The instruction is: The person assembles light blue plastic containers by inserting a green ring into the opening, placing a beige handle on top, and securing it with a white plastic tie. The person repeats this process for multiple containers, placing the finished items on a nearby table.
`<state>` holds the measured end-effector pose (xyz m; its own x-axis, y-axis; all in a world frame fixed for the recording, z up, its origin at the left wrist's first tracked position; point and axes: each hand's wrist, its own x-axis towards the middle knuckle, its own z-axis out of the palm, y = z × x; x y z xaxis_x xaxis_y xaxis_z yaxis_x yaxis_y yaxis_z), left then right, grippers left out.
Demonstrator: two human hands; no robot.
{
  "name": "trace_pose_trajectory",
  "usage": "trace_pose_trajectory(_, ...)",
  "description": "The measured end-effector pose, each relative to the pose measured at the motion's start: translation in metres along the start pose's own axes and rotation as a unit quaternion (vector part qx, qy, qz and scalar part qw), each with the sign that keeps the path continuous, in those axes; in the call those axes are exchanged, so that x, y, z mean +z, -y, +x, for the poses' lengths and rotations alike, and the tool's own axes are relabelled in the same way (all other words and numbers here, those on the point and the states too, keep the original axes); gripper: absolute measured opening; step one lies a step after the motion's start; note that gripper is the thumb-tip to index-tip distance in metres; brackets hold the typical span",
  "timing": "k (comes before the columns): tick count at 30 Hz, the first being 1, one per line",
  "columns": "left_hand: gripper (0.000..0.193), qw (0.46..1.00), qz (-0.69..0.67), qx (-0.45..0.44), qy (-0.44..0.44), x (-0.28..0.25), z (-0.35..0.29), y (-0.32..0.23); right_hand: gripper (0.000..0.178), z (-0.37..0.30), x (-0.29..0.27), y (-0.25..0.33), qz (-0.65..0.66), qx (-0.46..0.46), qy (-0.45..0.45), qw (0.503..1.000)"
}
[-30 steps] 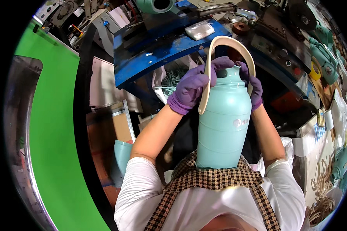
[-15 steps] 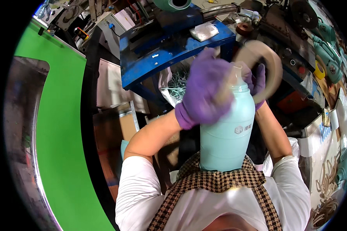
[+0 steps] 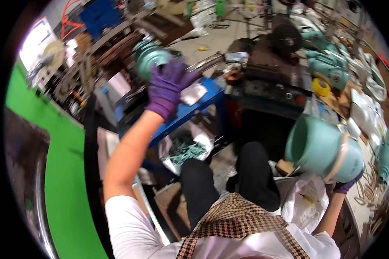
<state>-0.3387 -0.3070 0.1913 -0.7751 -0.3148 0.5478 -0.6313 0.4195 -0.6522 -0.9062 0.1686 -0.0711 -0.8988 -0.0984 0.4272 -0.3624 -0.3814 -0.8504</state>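
At the right, my right hand (image 3: 349,184) in a purple glove grips the far end of a large teal bottle-shaped plastic shell (image 3: 309,144). The shell lies tilted on its side with its wide open end facing left. A tan band (image 3: 338,155) goes round it close to my hand, whose fingers are mostly hidden. My left hand (image 3: 165,90), also gloved in purple, is stretched forward with thumb and fingers apart. It overlaps the lower edge of another teal ribbed piece (image 3: 148,58); whether it touches cannot be made out. That piece is blurred.
A blue bench (image 3: 212,96) with a white packet (image 3: 193,93) stands ahead. Beneath it, a bag (image 3: 203,138) holds teal scraps (image 3: 186,151). Tan bands (image 3: 367,192) and teal parts (image 3: 328,69) lie on the right-hand table. A white bag (image 3: 306,205) sits beside my knee. A green panel (image 3: 67,185) runs along the left.
The teal shell has gone from upright in my lap to lying tilted at the right, with the tan band round it. My left hand has left it and reached forward left. The view has shifted.
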Motion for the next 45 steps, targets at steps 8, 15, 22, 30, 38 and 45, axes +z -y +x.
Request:
trace_pose_trajectory(8,0.039,0.999,0.013,-0.014,0.037,-0.035,-0.010,0.002,0.056,0.074,-0.106,0.029,-0.260,-0.169,-0.057,0.949)
trace_pose_trajectory(15,0.044,0.736,-0.467,-0.434,-0.226,-0.179,-0.120,-0.037,0.059,0.225,-0.108,-0.049,-0.290,-0.156,-0.079,0.941)
trace_pose_trajectory(22,0.048,0.732,-0.558,-0.367,-0.137,-0.034,-0.042,-0.128,0.065,-0.013,0.059,-0.071,-0.471,-0.152,0.108,0.862)
trace_pose_trajectory(30,0.066,0.623,-0.664,-0.408,-0.067,-0.041,0.218,-0.257,0.065,-0.002,0.070,-0.034,-0.540,-0.086,0.135,0.826)
trace_pose_trajectory(38,0.079,0.769,-0.565,-0.299,-0.015,-0.002,0.339,-0.256,0.060,0.009,0.055,-0.040,-0.512,-0.095,0.127,0.844)
trace_pose_trajectory(45,0.046,0.508,-0.843,-0.139,0.110,0.014,0.287,-0.208,0.055,0.017,0.053,-0.085,-0.497,-0.085,0.201,0.840)
